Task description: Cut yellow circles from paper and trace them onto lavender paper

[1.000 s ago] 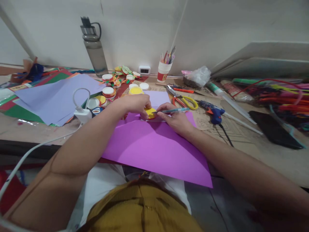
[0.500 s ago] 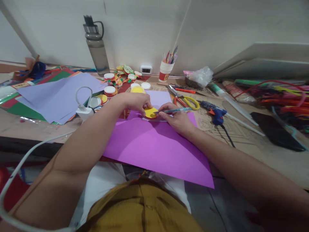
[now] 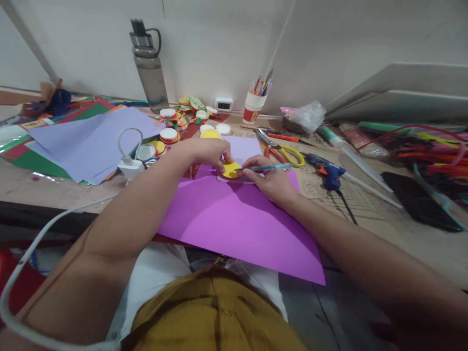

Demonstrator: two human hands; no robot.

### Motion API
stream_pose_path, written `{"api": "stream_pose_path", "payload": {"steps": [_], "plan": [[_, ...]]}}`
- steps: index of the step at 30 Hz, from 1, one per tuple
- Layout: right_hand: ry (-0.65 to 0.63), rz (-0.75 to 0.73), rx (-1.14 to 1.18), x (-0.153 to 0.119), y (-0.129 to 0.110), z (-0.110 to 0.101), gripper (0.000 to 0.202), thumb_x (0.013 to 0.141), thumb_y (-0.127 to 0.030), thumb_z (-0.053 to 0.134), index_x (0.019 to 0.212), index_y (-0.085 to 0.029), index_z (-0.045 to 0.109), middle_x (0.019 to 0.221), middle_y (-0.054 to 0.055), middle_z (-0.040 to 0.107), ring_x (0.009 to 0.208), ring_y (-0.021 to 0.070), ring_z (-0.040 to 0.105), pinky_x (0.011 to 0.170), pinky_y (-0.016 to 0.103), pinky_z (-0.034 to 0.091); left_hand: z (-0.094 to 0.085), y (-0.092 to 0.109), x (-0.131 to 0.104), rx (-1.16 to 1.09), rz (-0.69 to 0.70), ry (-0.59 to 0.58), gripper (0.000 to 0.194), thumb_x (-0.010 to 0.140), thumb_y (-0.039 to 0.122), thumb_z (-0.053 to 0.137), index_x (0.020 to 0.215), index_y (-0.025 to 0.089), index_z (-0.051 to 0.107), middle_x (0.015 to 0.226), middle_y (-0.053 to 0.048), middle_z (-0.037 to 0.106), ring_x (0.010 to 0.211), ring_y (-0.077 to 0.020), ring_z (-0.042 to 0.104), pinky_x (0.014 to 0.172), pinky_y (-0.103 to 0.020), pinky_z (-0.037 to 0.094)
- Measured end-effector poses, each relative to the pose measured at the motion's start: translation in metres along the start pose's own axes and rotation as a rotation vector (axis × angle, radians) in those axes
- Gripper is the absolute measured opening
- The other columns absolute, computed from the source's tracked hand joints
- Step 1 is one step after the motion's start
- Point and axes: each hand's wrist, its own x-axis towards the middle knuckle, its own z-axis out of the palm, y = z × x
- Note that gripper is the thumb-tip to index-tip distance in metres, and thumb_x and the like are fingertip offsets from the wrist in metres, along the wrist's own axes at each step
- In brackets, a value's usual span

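Note:
My left hand [image 3: 215, 152] pinches the left edge of a yellow disc [image 3: 231, 170] with a red rim. The disc lies near the top of a large purple sheet [image 3: 234, 219], over a smaller lilac paper [image 3: 244, 146]. In my right hand [image 3: 268, 180] is a light blue pen [image 3: 272, 167], its tip at the right edge of the disc. The fingers of my right hand are closed around the pen.
Scissors [image 3: 292, 156], a blue glue gun [image 3: 331, 176] and a black phone [image 3: 417, 200] lie to the right. Behind stand a bottle [image 3: 150, 80] and a cup of pens [image 3: 253, 108]. Lilac sheets [image 3: 87, 141] and a white plug [image 3: 131, 167] are at the left.
The whole view has shifted slightly, so things appear a little further right. Both hands keep their hold, with the pen tip still at the disc's edge.

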Motion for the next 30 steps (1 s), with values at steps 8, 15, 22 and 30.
{"api": "stream_pose_path", "payload": {"steps": [8, 15, 22, 30], "plan": [[0.001, -0.003, 0.009, 0.001, -0.004, -0.001, 0.008, 0.085, -0.03, 0.061, 0.087, -0.022, 0.062, 0.088, 0.003, 0.066, 0.082, 0.018, 0.062, 0.076, 0.034, 0.051, 0.0, -0.003, 0.0, -0.014, 0.033, 0.002, 0.044, 0.071, 0.037, 0.067, 0.113, 0.027, 0.072, 0.111, -0.004, 0.066, 0.092, -0.0167, 0.056, 0.075, -0.022, 0.038], [0.005, -0.009, 0.01, 0.001, -0.003, 0.001, 0.009, 0.085, -0.031, 0.061, 0.088, -0.023, 0.063, 0.088, 0.002, 0.067, 0.083, 0.0181, 0.062, 0.077, 0.034, 0.051, 0.002, -0.003, -0.001, -0.032, 0.004, 0.004, 0.046, 0.069, 0.039, 0.068, 0.114, 0.029, 0.071, 0.111, -0.003, 0.066, 0.091, -0.0165, 0.056, 0.074, -0.022, 0.038], [0.055, -0.118, -0.042, -0.006, -0.017, -0.002, 0.013, 0.087, -0.035, 0.062, 0.091, -0.022, 0.065, 0.088, 0.003, 0.07, 0.084, 0.0183, 0.064, 0.076, 0.032, 0.05, 0.004, -0.004, 0.002, -0.008, 0.034, 0.014, 0.044, 0.069, 0.039, 0.069, 0.111, 0.029, 0.073, 0.107, -0.002, 0.066, 0.09, -0.0164, 0.056, 0.072, -0.022, 0.037], [-0.066, -0.263, -0.251, -0.006, -0.025, 0.009, 0.01, 0.088, -0.03, 0.06, 0.089, -0.022, 0.067, 0.085, 0.003, 0.072, 0.075, 0.0174, 0.065, 0.071, 0.031, 0.047, 0.004, -0.002, 0.0, -0.009, 0.006, 0.021, 0.046, 0.068, 0.04, 0.069, 0.112, 0.027, 0.072, 0.111, -0.004, 0.065, 0.087, -0.0154, 0.056, 0.07, -0.022, 0.038]]}}
